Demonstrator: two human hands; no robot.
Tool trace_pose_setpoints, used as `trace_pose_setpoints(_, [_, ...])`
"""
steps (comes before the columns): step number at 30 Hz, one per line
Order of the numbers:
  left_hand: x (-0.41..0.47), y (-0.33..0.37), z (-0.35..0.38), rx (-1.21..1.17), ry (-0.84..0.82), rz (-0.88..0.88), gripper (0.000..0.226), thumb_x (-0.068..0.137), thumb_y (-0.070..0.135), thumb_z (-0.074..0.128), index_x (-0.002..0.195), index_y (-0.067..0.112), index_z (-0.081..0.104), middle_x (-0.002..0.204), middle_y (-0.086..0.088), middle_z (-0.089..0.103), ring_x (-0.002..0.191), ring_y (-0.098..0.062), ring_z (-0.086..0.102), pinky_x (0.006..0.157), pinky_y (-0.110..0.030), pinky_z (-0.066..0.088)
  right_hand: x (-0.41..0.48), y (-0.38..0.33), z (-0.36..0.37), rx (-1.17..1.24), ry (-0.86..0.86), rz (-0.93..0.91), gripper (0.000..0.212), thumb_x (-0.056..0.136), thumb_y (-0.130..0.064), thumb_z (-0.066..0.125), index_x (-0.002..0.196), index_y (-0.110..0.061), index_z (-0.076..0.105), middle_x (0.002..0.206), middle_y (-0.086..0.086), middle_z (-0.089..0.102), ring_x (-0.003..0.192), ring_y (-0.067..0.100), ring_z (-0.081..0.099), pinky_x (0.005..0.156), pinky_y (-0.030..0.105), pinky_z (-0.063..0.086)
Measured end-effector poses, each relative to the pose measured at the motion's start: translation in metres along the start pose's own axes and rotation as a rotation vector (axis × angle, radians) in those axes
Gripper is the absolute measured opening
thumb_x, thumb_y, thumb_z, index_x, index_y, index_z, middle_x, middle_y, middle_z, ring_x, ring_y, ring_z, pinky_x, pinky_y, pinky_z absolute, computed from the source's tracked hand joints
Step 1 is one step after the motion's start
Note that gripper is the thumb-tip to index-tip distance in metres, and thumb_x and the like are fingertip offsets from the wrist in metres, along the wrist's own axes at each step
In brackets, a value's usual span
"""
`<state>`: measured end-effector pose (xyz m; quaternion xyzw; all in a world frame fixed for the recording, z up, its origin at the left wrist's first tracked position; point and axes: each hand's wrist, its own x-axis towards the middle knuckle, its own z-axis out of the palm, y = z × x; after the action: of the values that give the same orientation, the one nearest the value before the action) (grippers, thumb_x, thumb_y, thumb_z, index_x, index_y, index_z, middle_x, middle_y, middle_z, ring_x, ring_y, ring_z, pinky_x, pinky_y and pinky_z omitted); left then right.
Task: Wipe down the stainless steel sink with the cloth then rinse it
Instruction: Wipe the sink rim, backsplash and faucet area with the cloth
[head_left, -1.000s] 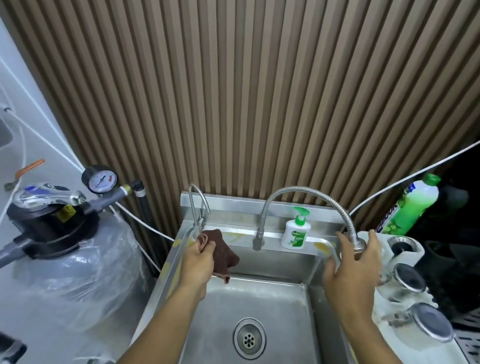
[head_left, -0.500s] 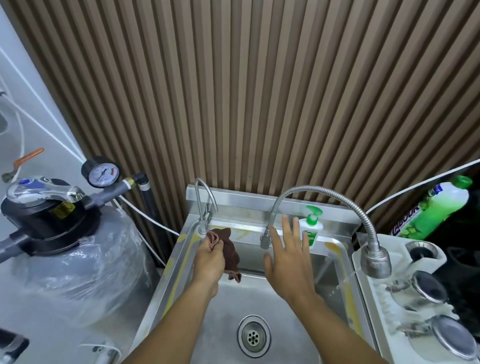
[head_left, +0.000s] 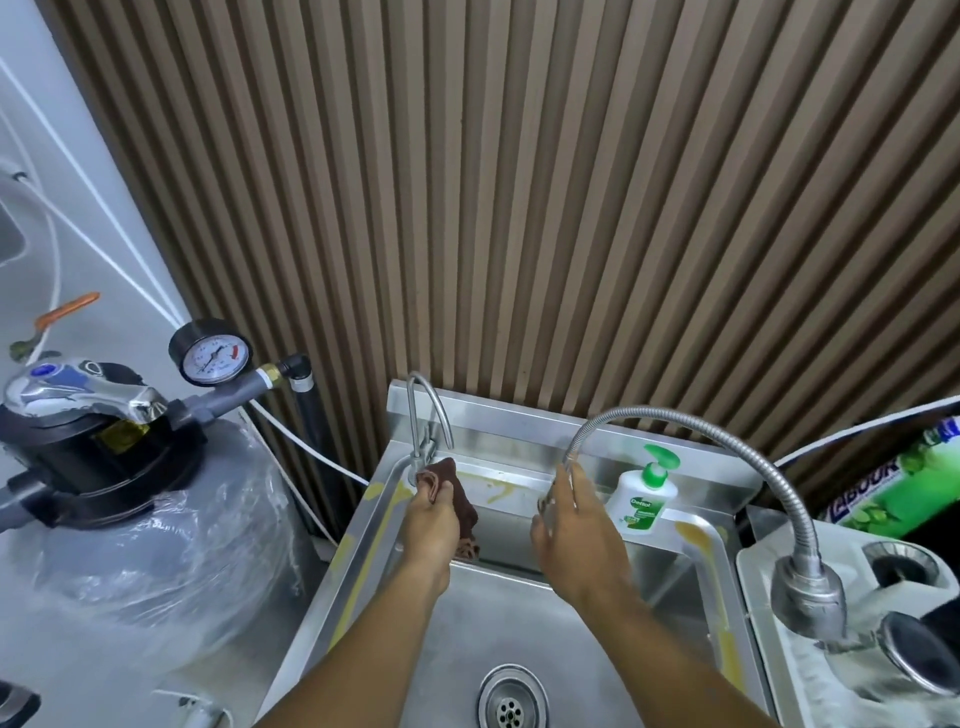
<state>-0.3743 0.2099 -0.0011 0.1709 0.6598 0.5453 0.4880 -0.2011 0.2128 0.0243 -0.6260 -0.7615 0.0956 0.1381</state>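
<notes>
Gripping the brown cloth (head_left: 457, 493) in curled fingers, the left hand (head_left: 431, 525) holds it at the rear left corner of the sink (head_left: 519, 618), just below centre frame. The cloth is bunched. Its long axis runs from the foot of the small curved tap (head_left: 427, 410) down and slightly right, and its loose end hangs against the basin's back wall.

The right hand (head_left: 576, 525) sits at the base of the flexible hose faucet (head_left: 701, 434), fingers close together and pointing up the frame. Motion blur hides whether they close on the fitting there.

The hose arches to the right. Its spray head (head_left: 805, 592) points down and right, past the sink's rim and over a white rack (head_left: 763, 561) at the right edge. That rack holds round metal pieces, too blurred to identify.

In the basin floor, the drain (head_left: 513, 699) lies at bottom centre. Yellowish streaks mark the rim on both sides. A white soap bottle (head_left: 644, 493) with a green pump stands upright on the rear ledge, just right of the right hand. A green bottle (head_left: 904, 493) lies tilted at the far right.

At the left stands a plastic-wrapped tank (head_left: 156, 519) with a pressure gauge (head_left: 210, 352).
</notes>
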Motion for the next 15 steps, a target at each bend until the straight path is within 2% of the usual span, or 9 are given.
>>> trace_pose_setpoints(2, [0.007,-0.001,0.005,0.003,0.009,0.027,0.04,0.105,0.033,0.046,0.145,0.027,0.048,0.124,-0.002,0.063,0.111,-0.022,0.061,0.089,-0.036,0.05,0.001,0.008,0.012,0.103,-0.027,0.068,0.061,0.097,-0.037,0.05,0.152,-0.019,0.029,0.159,-0.001,0.033,0.137,0.022,0.043,0.1,0.035,0.048])
trace_pose_setpoints(4, [0.018,-0.004,0.01,0.021,0.034,0.036,0.043,0.105,0.037,0.045,0.147,0.032,0.044,0.131,-0.004,0.061,0.116,-0.026,0.059,0.098,-0.043,0.05,0.003,0.016,0.024,0.182,-0.063,0.15,0.055,0.098,-0.044,0.042,0.148,-0.023,0.032,0.152,-0.004,0.041,0.128,0.023,0.051,0.092,0.037,0.05])
trace_pose_setpoints(6, [0.028,-0.008,0.015,0.023,0.061,0.032,0.044,0.105,0.037,0.045,0.147,0.028,0.045,0.133,-0.008,0.061,0.117,-0.029,0.059,0.101,-0.051,0.051,0.005,0.023,0.034,0.217,-0.109,0.222,0.063,0.098,-0.052,0.033,0.153,-0.022,0.028,0.159,-0.002,0.036,0.134,0.025,0.049,0.098,0.039,0.048])
trace_pose_setpoints(10, [0.03,-0.008,0.021,-0.019,0.082,0.042,0.026,0.106,0.028,0.045,0.131,0.031,0.052,0.117,-0.007,0.064,0.102,-0.024,0.063,0.083,-0.047,0.06,0.009,0.037,0.046,0.204,-0.204,0.247,0.077,0.1,-0.048,0.048,0.16,-0.016,0.014,0.166,-0.001,0.021,0.148,0.023,0.032,0.112,0.034,0.035])
trace_pose_setpoints(13, [0.031,-0.012,0.024,0.019,0.103,0.07,0.039,0.106,0.03,0.046,0.144,0.023,0.048,0.127,-0.008,0.063,0.113,-0.027,0.062,0.098,-0.052,0.053,0.011,0.042,0.053,0.203,-0.221,0.251,0.078,0.099,-0.045,0.052,0.16,-0.014,0.014,0.167,0.0,0.019,0.15,0.021,0.027,0.114,0.031,0.03])
trace_pose_setpoints(15, [0.032,-0.013,0.027,0.037,0.098,0.096,0.042,0.105,0.033,0.047,0.145,0.023,0.048,0.129,-0.009,0.063,0.116,-0.03,0.061,0.099,-0.055,0.052,0.012,0.043,0.057,0.156,-0.24,0.217,0.077,0.1,-0.044,0.05,0.16,-0.014,0.012,0.168,0.001,0.015,0.153,0.02,0.02,0.117,0.03,0.025])
